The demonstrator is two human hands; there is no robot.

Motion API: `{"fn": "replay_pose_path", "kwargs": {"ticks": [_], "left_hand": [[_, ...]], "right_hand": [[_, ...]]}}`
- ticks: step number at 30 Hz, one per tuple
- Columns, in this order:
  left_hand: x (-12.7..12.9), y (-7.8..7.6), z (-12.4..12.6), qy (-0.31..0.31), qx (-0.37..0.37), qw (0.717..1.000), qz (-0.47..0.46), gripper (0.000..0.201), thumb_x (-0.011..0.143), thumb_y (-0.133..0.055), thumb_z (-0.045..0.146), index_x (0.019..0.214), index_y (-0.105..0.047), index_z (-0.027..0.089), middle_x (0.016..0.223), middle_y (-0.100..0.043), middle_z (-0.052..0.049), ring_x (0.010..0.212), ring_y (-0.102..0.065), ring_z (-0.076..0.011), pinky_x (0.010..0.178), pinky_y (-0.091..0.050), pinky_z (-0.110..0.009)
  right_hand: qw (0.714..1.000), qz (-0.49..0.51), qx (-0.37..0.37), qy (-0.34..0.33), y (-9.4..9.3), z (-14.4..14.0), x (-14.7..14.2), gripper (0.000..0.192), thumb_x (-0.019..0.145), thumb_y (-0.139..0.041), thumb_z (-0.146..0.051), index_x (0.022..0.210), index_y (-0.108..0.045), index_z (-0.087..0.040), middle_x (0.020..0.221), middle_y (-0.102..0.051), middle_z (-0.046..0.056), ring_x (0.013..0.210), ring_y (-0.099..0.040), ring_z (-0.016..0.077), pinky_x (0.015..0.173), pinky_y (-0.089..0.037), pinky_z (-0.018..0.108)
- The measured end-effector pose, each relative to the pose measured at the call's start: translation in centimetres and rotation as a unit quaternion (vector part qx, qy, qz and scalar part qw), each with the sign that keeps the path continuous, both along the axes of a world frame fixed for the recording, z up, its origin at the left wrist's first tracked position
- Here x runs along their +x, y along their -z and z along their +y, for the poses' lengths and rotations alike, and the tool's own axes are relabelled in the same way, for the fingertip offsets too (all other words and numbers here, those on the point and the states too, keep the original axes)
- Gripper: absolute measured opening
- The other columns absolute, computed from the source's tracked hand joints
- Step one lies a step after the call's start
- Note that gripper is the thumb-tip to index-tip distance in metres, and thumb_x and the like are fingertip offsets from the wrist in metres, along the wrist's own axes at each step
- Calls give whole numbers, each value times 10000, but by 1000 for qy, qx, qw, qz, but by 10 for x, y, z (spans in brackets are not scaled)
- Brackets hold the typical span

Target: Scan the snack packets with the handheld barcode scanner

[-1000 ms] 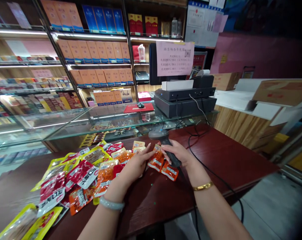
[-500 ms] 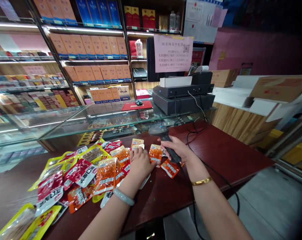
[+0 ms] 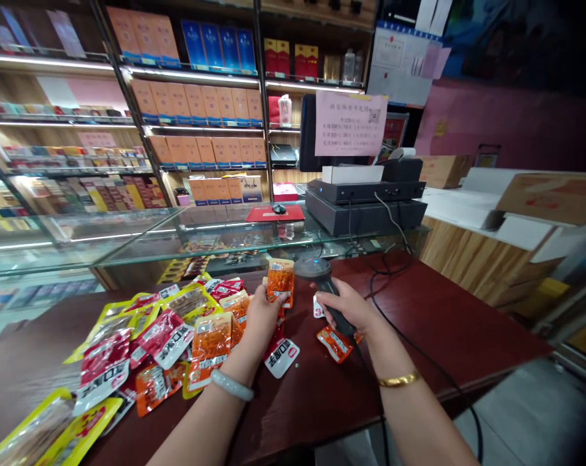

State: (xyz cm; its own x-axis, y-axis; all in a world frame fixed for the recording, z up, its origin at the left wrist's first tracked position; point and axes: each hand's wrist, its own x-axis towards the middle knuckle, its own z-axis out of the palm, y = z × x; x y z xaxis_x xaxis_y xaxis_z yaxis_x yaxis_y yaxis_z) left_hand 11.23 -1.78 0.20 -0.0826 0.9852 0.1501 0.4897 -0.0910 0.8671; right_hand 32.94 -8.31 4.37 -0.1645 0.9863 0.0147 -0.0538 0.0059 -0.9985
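My left hand (image 3: 260,317) holds a small orange snack packet (image 3: 280,281) upright, lifted a little above the dark red counter (image 3: 433,323). My right hand (image 3: 347,307) grips a grey corded barcode scanner (image 3: 320,275), whose head sits just right of the lifted packet. Under and left of my left hand lies a spread of red, orange and yellow snack packets (image 3: 167,336). One orange packet (image 3: 336,342) lies below my right hand, and a small red and white packet (image 3: 281,356) sits near my left wrist.
The scanner's black cable (image 3: 422,340) runs across the counter's right half. Behind the counter stand a glass display case (image 3: 142,239) and a black cash register (image 3: 365,200) with a pink paper notice. Shelves of boxed goods (image 3: 196,103) fill the back wall. Cardboard boxes sit at right.
My left hand reached into the pile, took hold of an orange packet and raised it beside the scanner head. The right hand kept its grip on the scanner.
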Motion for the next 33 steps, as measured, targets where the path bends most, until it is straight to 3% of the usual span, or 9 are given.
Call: {"fn": "replay_pose_path", "kwargs": {"ticks": [10, 19, 21, 23, 25, 27, 29, 33], "left_hand": [[5, 0, -6, 22, 12, 1000, 17, 241, 878, -739, 327, 1060, -619, 223, 999, -794, -68, 945, -758, -251, 809, -538, -331], [7, -6, -10, 11, -2, 997, 74, 259, 874, -761, 343, 1046, -618, 214, 999, -789, -101, 979, -758, -291, 839, -543, -371], [14, 0, -13, 62, -14, 996, 60, 301, 854, -772, 290, 1102, -621, 211, 977, -794, -89, 936, -765, -280, 834, -561, -377], [22, 8, -16, 160, -21, 987, 20, 422, 817, -775, 195, 1209, -619, 218, 1034, -806, -79, 906, -773, -246, 844, -583, -366], [26, 12, -18, 248, -9, 969, -5, 615, 785, -766, 122, 1361, -588, 242, 1225, -789, -91, 977, -778, -225, 901, -594, -358], [24, 9, -18, 274, 23, 961, 30, 700, 803, -741, 110, 1461, -558, 262, 1397, -725, -103, 1129, -753, -234, 997, -573, -367], [16, 0, -18, 236, 66, 961, 128, 621, 866, -700, 155, 1470, -586, 245, 1416, -714, -113, 1250, -701, -265, 1088, -524, -398], [-9, -18, -16, 52, 115, 924, 362, 549, 915, -697, 331, 1421, -640, 125, 1387, -704, -208, 1419, -554, -386, 1267, -287, -575]], "right_hand": [[997, -47, 34, -49, 8, -1, -9, 427, 853, -758, -479, 1146, -588, -219, 600, -595, -69, 403, -520, 120, 426, -430, 250], [998, -18, 32, -56, 6, -2, -8, 450, 840, -758, -474, 1143, -567, -202, 588, -584, -85, 386, -507, 108, 404, -414, 227], [998, -16, 39, -45, 8, -1, -8, 448, 832, -762, -484, 1115, -553, -206, 585, -593, -85, 384, -512, 110, 398, -408, 223], [998, -17, 40, -37, 10, 0, -6, 437, 842, -751, -492, 1106, -544, -212, 574, -605, -83, 385, -518, 113, 403, -412, 222], [999, -22, 37, -32, 13, 2, -6, 423, 862, -736, -494, 1115, -544, -214, 548, -606, -84, 381, -515, 116, 409, -421, 224], [999, -26, 30, -32, 15, 3, -5, 430, 869, -731, -491, 1142, -548, -214, 530, -601, -87, 376, -510, 119, 407, -427, 226], [999, -25, 22, -31, 16, 4, -6, 462, 853, -747, -484, 1172, -558, -209, 532, -594, -90, 376, -508, 120, 394, -423, 223], [999, -27, 12, -29, 16, 5, -9, 503, 825, -762, -483, 1192, -578, -192, 523, -572, -93, 376, -483, 113, 374, -393, 210]]}}
